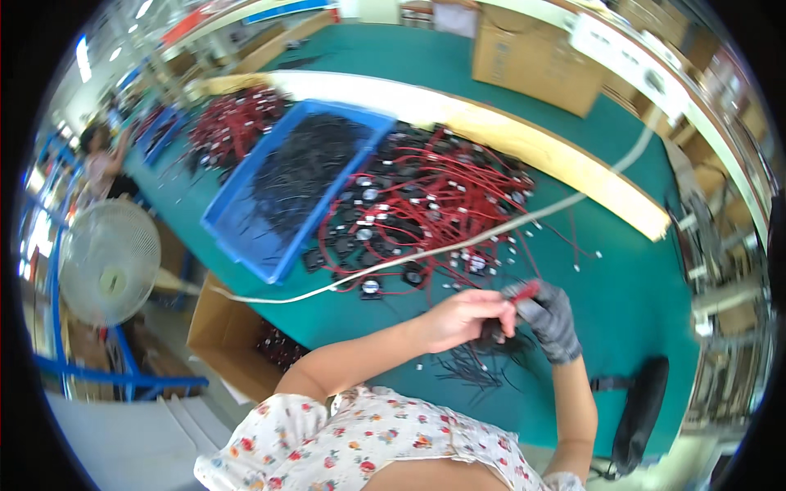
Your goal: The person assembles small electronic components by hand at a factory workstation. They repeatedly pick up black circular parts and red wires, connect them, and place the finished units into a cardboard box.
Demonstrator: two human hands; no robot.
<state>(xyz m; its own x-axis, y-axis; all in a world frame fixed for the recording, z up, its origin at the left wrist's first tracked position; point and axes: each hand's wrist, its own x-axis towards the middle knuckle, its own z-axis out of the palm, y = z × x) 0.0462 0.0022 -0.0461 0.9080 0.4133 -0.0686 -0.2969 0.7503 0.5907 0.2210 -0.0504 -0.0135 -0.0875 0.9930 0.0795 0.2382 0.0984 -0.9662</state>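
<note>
Both my hands meet in front of me above the green table. My bare left hand (463, 317) has its thumb and fingers closed on a black part (494, 331), mostly hidden by the fingers. My right hand (548, 321), in a grey knit glove, is closed around a folded bundle of red wires (526, 291) that sticks out beside the left fingertips. Just below my hands lies a loose heap of thin black strips (475, 368). Beyond them spreads a large pile of small black fans with red wires (426, 200) and white connectors.
A blue tray (225, 233) of black strips stands left of the pile. A white cord (393, 262) crosses above the table. A black pouch (641, 416) lies at right; a cardboard box (217, 344) and a standing fan (110, 262) are at left. A person (102, 159) sits far left.
</note>
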